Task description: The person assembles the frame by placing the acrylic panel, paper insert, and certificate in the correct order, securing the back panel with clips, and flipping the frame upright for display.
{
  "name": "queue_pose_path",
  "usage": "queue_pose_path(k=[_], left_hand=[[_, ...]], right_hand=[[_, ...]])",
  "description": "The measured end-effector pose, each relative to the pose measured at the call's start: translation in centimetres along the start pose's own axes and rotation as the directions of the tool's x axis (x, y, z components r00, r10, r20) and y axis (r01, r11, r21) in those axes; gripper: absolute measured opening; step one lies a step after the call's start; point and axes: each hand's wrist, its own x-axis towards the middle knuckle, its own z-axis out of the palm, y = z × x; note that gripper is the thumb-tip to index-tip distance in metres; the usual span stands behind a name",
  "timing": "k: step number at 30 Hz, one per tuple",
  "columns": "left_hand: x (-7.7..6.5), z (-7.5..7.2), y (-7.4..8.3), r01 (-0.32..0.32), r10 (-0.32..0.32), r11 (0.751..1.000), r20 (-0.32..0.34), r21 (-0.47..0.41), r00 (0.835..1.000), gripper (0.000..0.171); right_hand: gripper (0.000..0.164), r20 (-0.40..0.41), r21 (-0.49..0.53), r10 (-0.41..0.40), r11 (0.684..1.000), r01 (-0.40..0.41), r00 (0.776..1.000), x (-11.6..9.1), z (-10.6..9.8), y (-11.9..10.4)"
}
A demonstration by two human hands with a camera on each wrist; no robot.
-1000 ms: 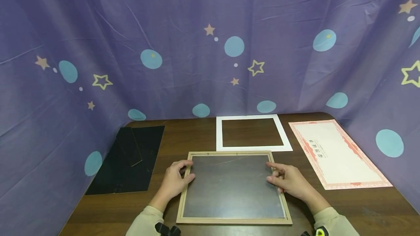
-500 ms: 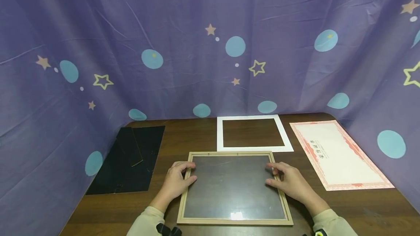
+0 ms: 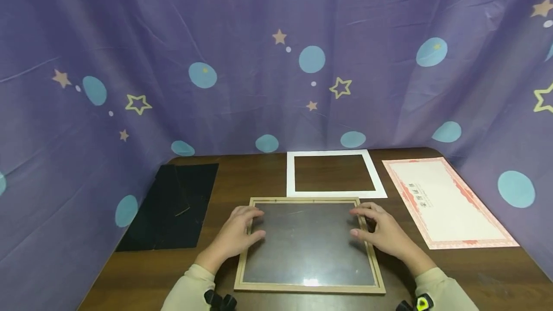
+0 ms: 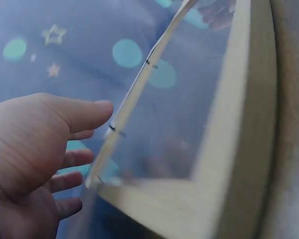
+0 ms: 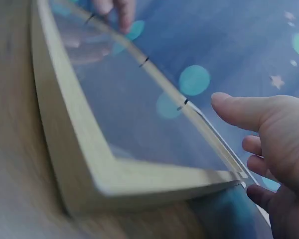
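Note:
A light wooden picture frame (image 3: 308, 288) lies on the table near its front, with a clear, shiny sheet (image 3: 306, 244) inside it. Small dark metal tabs (image 4: 112, 128) stick out along its inner edge in the left wrist view. Over the frame's left side hovers my left hand (image 3: 233, 234), fingers spread and holding nothing. On the other side my right hand (image 3: 384, 234) is held in the same way, its thumb and fingers apart. In the wrist views neither hand visibly grips the wood; whether a fingertip touches it I cannot tell.
Behind the frame lies a white mat board (image 3: 337, 194) with a cut-out window. A certificate with a red border (image 3: 453, 205) is at the right. The black backing board (image 3: 173, 224) lies at the left. A purple curtain (image 3: 242, 109) encloses the brown table (image 3: 246, 176).
Both hands have loosened from the frame's sides. The thumbs and fingers have spread wider, and the left hand has shifted slightly inward. The frame has stayed in place.

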Motion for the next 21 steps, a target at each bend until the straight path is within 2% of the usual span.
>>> queue_pose_path(k=[2, 4, 6, 9, 11, 12, 14, 16, 21], left_hand=[[0.5, -0.3, 1.0, -0.053, 0.051, 0.998, 0.074, 0.025, 0.996, 0.052], [0.9, -0.3, 1.8, -0.116, 0.106, 0.992, 0.156, 0.058, 0.982, 0.061], [1.0, 0.0, 2.3, -0.177, 0.149, 0.979, 0.244, 0.101, 0.958, 0.073], [0.6, 0.6, 2.7, -0.248, 0.166, 0.952, 0.378, 0.18, 0.911, 0.09], [0.3, 0.9, 2.8, -0.285, 0.168, 0.933, 0.431, 0.222, 0.887, 0.095], [0.2, 1.0, 2.7, -0.298, 0.167, 0.924, 0.446, 0.242, 0.88, 0.097], [-0.1, 1.2, 2.6, -0.316, 0.167, 0.908, 0.453, 0.276, 0.876, 0.097], [-0.3, 1.4, 2.5, -0.323, 0.17, 0.899, 0.445, 0.296, 0.879, 0.097], [-1.1, 1.7, 2.2, -0.318, 0.17, 0.899, 0.429, 0.301, 0.887, 0.097]], right_hand=[[0.055, 0.039, -0.034, -0.02, 0.999, 0.021, 0.999, 0.4, -0.4, 0.1], [0.06, 0.088, -0.07, -0.051, 0.996, 0.057, 0.995, 0.7, -0.6, 0.3], [0.067, 0.141, -0.1, -0.096, 0.989, 0.11, 0.985, 1.0, -0.6, 0.5], [0.078, 0.22, -0.136, -0.162, 0.971, 0.195, 0.962, 1.0, -0.3, 0.7], [0.083, 0.261, -0.159, -0.19, 0.959, 0.237, 0.946, 0.9, 0.0, 0.8], [0.085, 0.276, -0.162, -0.197, 0.955, 0.248, 0.941, 0.8, 0.1, 0.8], [0.087, 0.294, -0.18, -0.201, 0.949, 0.261, 0.934, 0.6, 0.3, 1.0], [0.087, 0.3, -0.188, -0.199, 0.946, 0.263, 0.933, 0.5, 0.4, 1.2], [0.087, 0.304, -0.168, -0.204, 0.95, 0.263, 0.931, 0.3, 1.0, 1.5]])
